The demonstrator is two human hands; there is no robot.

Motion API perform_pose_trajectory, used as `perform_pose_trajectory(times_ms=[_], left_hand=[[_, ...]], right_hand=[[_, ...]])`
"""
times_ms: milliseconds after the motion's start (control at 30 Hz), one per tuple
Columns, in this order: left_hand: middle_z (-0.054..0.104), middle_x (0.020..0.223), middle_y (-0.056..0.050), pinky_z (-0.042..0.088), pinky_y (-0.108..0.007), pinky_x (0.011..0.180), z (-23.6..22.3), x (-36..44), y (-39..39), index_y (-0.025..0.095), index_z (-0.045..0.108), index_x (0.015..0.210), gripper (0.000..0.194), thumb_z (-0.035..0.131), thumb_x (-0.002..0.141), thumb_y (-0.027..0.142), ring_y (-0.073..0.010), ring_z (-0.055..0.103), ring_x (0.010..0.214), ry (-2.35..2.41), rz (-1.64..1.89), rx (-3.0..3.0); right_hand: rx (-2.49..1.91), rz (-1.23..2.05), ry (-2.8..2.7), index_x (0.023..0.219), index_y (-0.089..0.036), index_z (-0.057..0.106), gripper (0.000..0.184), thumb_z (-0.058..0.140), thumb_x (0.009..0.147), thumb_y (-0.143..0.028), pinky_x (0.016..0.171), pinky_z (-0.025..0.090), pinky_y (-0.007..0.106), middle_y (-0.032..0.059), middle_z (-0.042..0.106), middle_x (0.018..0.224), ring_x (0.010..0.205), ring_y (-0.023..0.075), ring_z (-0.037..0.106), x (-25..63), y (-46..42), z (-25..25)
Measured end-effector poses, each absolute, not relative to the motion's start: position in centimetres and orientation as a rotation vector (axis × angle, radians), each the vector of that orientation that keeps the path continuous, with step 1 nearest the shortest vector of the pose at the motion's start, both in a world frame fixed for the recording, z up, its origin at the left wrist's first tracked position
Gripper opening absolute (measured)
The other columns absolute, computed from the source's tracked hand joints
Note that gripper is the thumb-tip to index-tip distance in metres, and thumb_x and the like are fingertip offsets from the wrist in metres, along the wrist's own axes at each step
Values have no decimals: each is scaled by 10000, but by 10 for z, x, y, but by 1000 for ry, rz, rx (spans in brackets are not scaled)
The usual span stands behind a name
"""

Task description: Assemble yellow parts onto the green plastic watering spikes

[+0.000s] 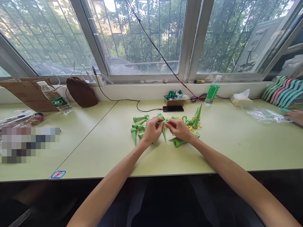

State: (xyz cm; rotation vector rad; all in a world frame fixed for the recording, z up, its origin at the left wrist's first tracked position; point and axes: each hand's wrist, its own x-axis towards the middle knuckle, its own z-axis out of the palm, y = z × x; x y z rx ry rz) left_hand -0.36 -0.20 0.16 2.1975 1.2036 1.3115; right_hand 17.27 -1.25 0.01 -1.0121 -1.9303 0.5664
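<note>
One pointed green plastic spike between both hands, mid-table: left hand pinching it, right hand fingertips beside it, grip unclear; green cones left, yellow plastic bits right, black phone far.

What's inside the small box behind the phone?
Crumpled green material and a whitish tangle poke above the small box; its walls hide anything deeper.

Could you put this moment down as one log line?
left hand: pinching green cone | right hand: fingertips close beside it | around: other green cones, yellow pieces | behind: phone
</note>
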Motion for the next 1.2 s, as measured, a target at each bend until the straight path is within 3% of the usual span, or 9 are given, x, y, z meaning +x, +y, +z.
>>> perform_pose_trajectory(times_ms=[300, 500, 867, 1200], left_hand=[[678, 804, -16, 470, -265, 568, 9, -3, -5, 195, 627, 916, 104, 571, 889, 277, -112, 574, 561, 1251, 1420, 1983], [635, 712, -4, 505, -257, 485, 12, -5, -3, 194, 569, 911, 128, 603, 879, 314, -133, 629, 509, 1258, 1463, 1665], [614, 633, 21, 510, -251, 486, 9, -2, -8, 195, 551, 912, 191, 586, 886, 381, -168, 673, 520, 1198, 1328, 1718], [557, 579, 36, 394, -243, 543, 3, -1, -8, 187, 587, 858, 187, 501, 931, 336, -110, 517, 481, 1199, 1190, 2098]], right_hand=[[-1004, 593, -1778, 1039, -199, 578, 293, 489, 965, -468, 516, 421, 262, -11, 589, 631, 485, 129, 521, 173, -11, -2], [-878, 628, -1769, 1194, -199, 545, 369, 618, 895, -403, 566, 491, 264, 22, 634, 816, 586, 129, 581, 173, -12, -2], [-834, 675, -1707, 1022, -191, 612, 279, 633, 893, -438, 564, 517, 267, 8, 658, 743, 525, 114, 575, 172, -15, -1], [-870, 559, -1709, 930, -183, 622, 239, 602, 918, -421, 580, 476, 255, -5, 587, 692, 568, 118, 544, 172, -15, 1]])
